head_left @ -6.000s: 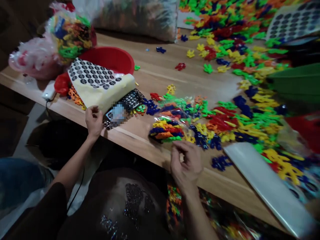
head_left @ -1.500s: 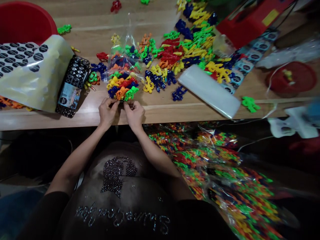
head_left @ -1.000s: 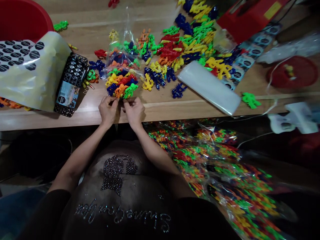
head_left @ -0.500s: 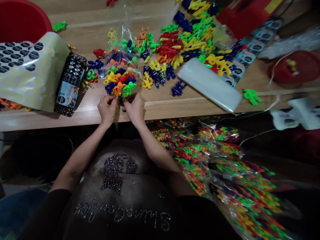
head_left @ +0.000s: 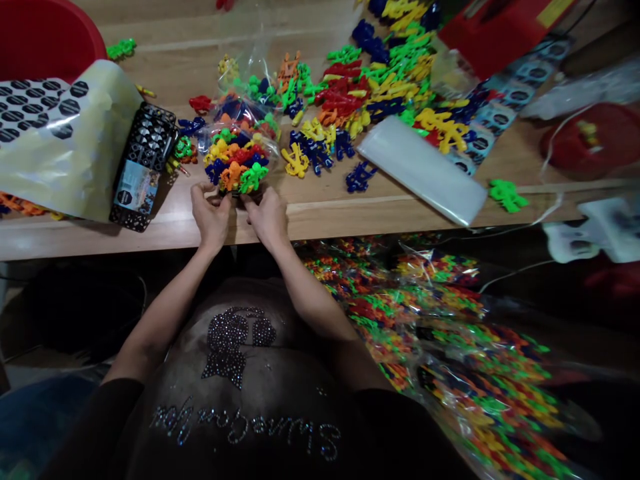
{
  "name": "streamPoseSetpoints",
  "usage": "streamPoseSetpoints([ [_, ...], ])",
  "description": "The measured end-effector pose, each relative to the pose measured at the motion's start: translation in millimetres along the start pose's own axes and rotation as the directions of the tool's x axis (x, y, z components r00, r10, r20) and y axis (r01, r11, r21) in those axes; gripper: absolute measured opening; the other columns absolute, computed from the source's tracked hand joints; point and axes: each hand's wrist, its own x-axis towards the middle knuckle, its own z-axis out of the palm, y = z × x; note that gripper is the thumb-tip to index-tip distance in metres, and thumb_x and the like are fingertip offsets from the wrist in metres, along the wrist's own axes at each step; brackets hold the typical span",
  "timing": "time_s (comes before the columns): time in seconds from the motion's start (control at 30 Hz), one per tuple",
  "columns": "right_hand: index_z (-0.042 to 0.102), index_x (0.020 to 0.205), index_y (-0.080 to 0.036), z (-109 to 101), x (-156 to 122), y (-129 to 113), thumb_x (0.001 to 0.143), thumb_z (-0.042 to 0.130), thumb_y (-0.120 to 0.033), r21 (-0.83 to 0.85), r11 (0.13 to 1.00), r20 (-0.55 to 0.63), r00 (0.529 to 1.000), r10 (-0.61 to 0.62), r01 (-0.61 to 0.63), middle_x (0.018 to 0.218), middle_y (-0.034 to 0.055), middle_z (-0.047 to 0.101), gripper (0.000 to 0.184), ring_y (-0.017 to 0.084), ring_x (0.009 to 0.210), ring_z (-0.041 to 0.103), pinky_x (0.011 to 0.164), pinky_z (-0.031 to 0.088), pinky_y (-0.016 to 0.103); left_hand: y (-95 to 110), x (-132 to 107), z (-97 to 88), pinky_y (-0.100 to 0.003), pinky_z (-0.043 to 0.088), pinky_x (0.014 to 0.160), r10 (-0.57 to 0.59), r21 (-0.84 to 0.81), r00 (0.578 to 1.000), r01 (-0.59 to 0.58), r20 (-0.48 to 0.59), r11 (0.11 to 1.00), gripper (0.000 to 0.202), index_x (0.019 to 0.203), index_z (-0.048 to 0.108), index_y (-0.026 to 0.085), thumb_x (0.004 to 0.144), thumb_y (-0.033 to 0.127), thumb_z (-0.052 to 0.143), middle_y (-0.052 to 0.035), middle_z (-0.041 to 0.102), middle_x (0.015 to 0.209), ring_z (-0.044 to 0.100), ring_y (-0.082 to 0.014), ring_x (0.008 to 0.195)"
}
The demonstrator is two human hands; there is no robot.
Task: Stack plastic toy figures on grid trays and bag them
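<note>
A clear plastic bag [head_left: 239,143] full of small coloured plastic figures lies on the wooden table in front of me, its far end stretching away from me. My left hand [head_left: 212,217] pinches the near left edge of this bag, with thumb and fingers closed. At the near right edge, my right hand [head_left: 267,217] also has its fingers closed on the bag. An orange figure [head_left: 231,177] and a green figure [head_left: 254,176] show just above my thumbs. The exact fold of plastic between my fingertips is hidden.
Loose figures [head_left: 345,93] heap up at the right. A stack of clear bags [head_left: 423,170] lies beside them. Left are a red basin [head_left: 103,40], a sticker sheet [head_left: 107,147] and a black patterned card [head_left: 143,167]. Filled bags [head_left: 450,327] lie below the table, and a red machine [head_left: 493,33] stands back right.
Both hands and the near end of the bag have shifted slightly to the left. The left fingers have spread a little further along the bag's edge. Both hands stay on the bag.
</note>
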Motion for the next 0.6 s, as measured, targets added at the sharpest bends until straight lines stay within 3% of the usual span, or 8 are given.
streamPoseSetpoints([
  [0.13, 0.065, 0.104, -0.026, 0.9, -1.3, -1.0, 0.097, 0.070, -0.051, 0.039, 0.995, 0.012, 0.996, -0.092, 0.091, 0.085, 0.0047, 0.071, 0.027, 0.029, 0.092, 0.072, 0.094, 0.059, 0.051, -1.8, 9.1, 0.5, -0.033, 0.059, 0.082, 0.021, -0.050, 1.000, -0.021, -0.004, 0.999, 0.056, 0.120, 0.046, 0.027, 0.084, 0.039, 0.087, -0.0110, 0.064, 0.133, 0.071, -0.0214, 0.107],
  [0.23, 0.064, 0.104, -0.026, 5.2, 1.2, 1.3, 0.095, 0.071, -0.058, 0.057, 0.988, -0.014, 0.990, -0.141, 0.142, 0.091, 0.0058, 0.073, 0.034, 0.030, 0.094, 0.071, 0.095, 0.059, 0.051, -3.7, 16.3, 2.4, -0.034, 0.061, 0.086, 0.013, -0.071, 1.000, -0.015, -0.023, 0.997, 0.055, 0.120, 0.044, 0.028, 0.085, 0.033, 0.087, -0.0113, 0.067, 0.131, 0.069, -0.0250, 0.122],
  [0.4, 0.059, 0.095, -0.025, 15.6, 10.9, 11.5, 0.091, 0.073, -0.068, 0.072, 0.989, -0.064, 0.990, -0.126, 0.131, 0.084, 0.0072, 0.066, 0.046, 0.034, 0.099, 0.070, 0.094, 0.059, 0.055, -7.0, 23.2, 5.1, -0.033, 0.063, 0.085, 0.026, -0.001, 1.000, -0.026, -0.002, 1.000, 0.048, 0.123, 0.047, 0.028, 0.090, 0.033, 0.081, -0.0057, 0.073, 0.112, 0.074, -0.0204, 0.106],
  [0.6, 0.054, 0.089, -0.025, 17.0, 15.2, 16.7, 0.091, 0.072, -0.072, 0.045, 0.995, -0.068, 0.994, -0.090, 0.093, 0.075, 0.0057, 0.056, 0.050, 0.037, 0.100, 0.068, 0.092, 0.059, 0.055, -7.9, 25.9, 6.2, -0.034, 0.060, 0.080, 0.068, 0.000, 0.998, -0.068, 0.012, 0.998, 0.048, 0.120, 0.049, 0.027, 0.088, 0.042, 0.082, -0.0069, 0.073, 0.110, 0.072, -0.0224, 0.101],
])
